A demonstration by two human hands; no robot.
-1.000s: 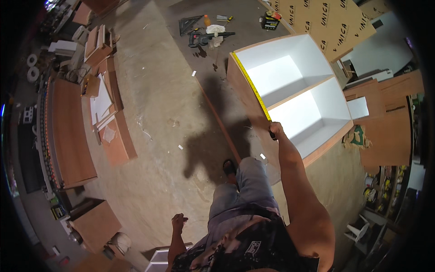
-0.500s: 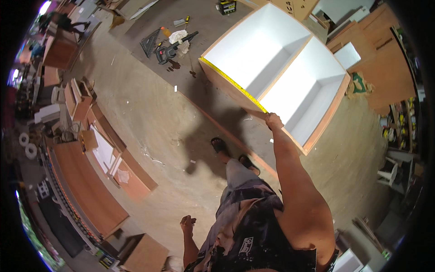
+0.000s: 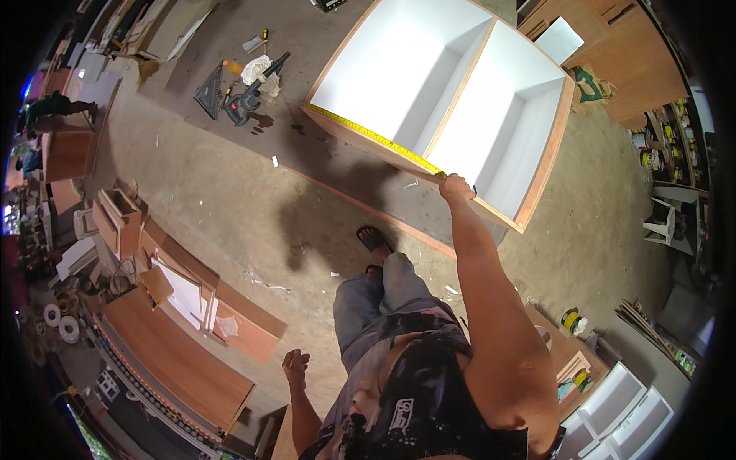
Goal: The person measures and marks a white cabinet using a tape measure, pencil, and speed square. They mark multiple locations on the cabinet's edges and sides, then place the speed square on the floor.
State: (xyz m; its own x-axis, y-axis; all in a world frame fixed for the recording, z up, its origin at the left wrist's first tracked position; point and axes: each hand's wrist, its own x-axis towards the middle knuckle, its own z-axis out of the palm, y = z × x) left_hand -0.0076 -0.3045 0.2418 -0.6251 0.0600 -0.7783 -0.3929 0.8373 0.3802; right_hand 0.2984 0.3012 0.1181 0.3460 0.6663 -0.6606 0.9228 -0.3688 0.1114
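Observation:
A shallow wooden cabinet carcass [image 3: 458, 88] with a white inside and one divider lies open side up on the floor ahead. Along its near left edge runs a yellow tape measure blade [image 3: 373, 138], stretched from the left corner to my right hand [image 3: 457, 188]. That hand is closed on the tape measure at the edge, its case mostly covered by my fingers. My left hand [image 3: 295, 363] hangs low at my side, away from the cabinet. Its fingers are curled in; whatever they may hold is too small to make out.
Left of the cabinet lie a black power tool [image 3: 244, 104], a white rag [image 3: 257, 70] and a screwdriver [image 3: 265, 36]. Wooden panels [image 3: 176, 345] stand at the left, a white chair [image 3: 660, 221] at the right. White shelving [image 3: 613, 414] is at lower right.
The view has shifted as I step, so the cabinet sits farther up and left. My right hand stays on the tape at the edge; my left hand remains low with curled fingers.

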